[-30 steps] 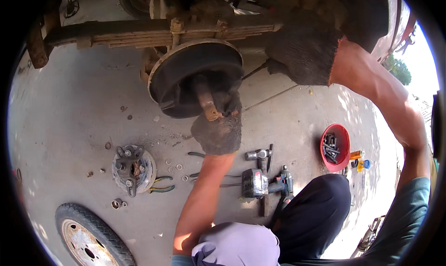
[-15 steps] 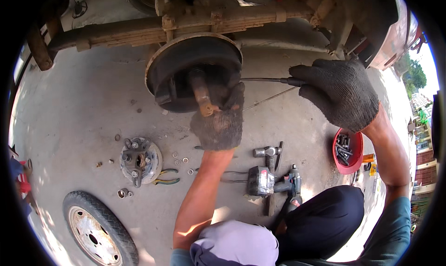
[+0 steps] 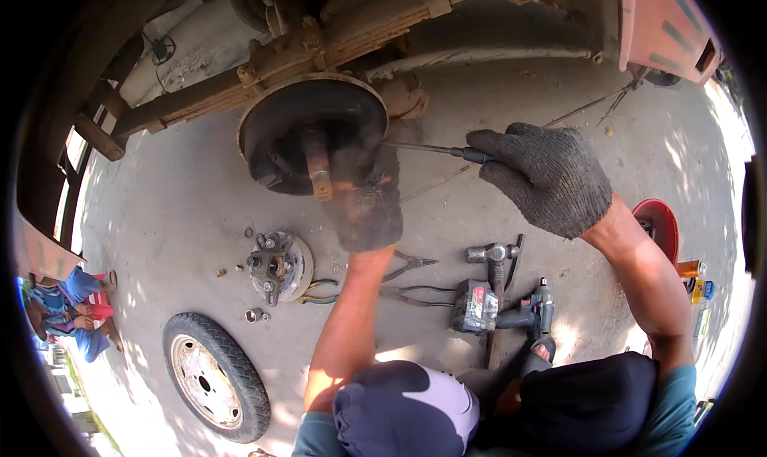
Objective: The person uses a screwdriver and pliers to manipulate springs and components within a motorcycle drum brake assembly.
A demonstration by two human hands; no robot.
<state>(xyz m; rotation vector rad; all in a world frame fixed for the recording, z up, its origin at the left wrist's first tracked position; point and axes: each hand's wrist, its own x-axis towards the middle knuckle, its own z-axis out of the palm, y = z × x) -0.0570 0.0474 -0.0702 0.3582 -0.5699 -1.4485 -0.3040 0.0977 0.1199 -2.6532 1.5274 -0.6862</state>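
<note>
Leftward, the right hand [image 3: 553, 177] points a screwdriver [image 3: 435, 149] toward the brake [image 3: 311, 105].

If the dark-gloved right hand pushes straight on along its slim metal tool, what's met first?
Probably the right side of the round black metal drum, with the tool leading; the dark-gloved left hand overlaps there, so depth is unclear.

- Left hand's grip [image 3: 365, 209]: blurred against the dark drum [image 3: 276, 141].
- Screwdriver [image 3: 457, 152]: tip too blurred to tell.
- Red bowl [image 3: 665, 211]: partly hidden behind the right forearm [image 3: 641, 272].
- Pink panel [image 3: 663, 25]: top cut off.
</note>
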